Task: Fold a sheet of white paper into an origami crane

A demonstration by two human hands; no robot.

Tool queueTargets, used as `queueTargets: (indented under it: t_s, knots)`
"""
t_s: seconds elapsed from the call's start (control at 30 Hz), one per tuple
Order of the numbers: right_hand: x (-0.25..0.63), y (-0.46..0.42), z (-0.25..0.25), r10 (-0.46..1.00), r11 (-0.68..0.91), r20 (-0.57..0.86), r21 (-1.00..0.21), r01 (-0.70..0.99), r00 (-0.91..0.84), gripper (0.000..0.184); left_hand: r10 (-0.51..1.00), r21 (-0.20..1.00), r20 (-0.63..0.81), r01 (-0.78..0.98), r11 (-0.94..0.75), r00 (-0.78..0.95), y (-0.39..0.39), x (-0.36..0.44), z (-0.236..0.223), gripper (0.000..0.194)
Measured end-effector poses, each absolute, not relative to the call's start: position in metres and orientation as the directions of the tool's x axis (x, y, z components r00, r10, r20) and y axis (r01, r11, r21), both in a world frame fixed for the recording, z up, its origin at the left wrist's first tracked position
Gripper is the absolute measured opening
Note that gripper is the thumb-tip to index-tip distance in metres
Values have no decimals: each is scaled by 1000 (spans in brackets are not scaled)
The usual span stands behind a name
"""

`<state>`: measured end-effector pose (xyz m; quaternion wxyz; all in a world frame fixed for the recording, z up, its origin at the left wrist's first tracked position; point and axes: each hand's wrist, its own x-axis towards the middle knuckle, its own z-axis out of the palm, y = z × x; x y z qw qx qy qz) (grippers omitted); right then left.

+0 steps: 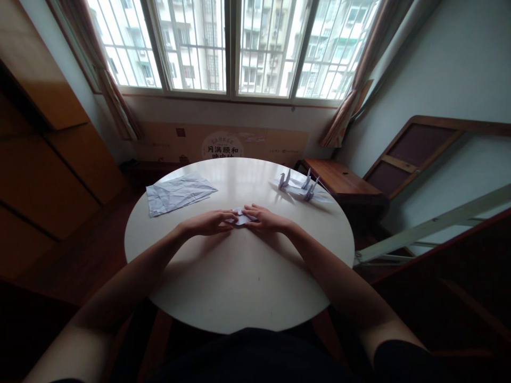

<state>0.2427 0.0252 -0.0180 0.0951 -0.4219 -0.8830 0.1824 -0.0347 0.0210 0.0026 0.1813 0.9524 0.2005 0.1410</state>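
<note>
A small piece of folded white paper (240, 218) lies on the round white table (235, 276), between my two hands. My left hand (213, 222) holds its left side, with thumb and fingers closed on the edge. From the right, my right hand (263, 218) grips the other side, its fingers laid over the top of the paper. Part of the paper is hidden under the fingers, so its exact folded shape cannot be made out.
Creased paper sheets (179, 194) lie flat at the table's left. Several folded paper cranes (307, 186) stand at the far right. Beyond the table are a low wooden stool or bench (339, 177), a cardboard panel (167, 141) and a barred window (231, 48).
</note>
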Motion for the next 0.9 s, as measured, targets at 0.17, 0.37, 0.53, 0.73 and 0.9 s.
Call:
queueTargets:
  t_s: [0.17,0.37,0.53,0.73,0.9]
  knots:
    - [241,24,-16,790,565,11,-403,720,-613,69,434,398,197,333,-855,879,21,-34,3,33]
    - [243,25,-18,788,566,9,-402,719,-616,69,429,398,203,327,-857,880,20,-34,4,32]
    - [245,30,-24,775,592,45,-401,699,-631,68,422,397,209,318,-861,882,21,-35,4,33]
    - [245,30,-24,781,582,32,-400,708,-624,69,429,397,202,327,-858,880,21,-34,4,33]
    - [245,30,-24,776,589,42,-403,700,-629,69,427,390,191,331,-860,884,21,-34,3,34]
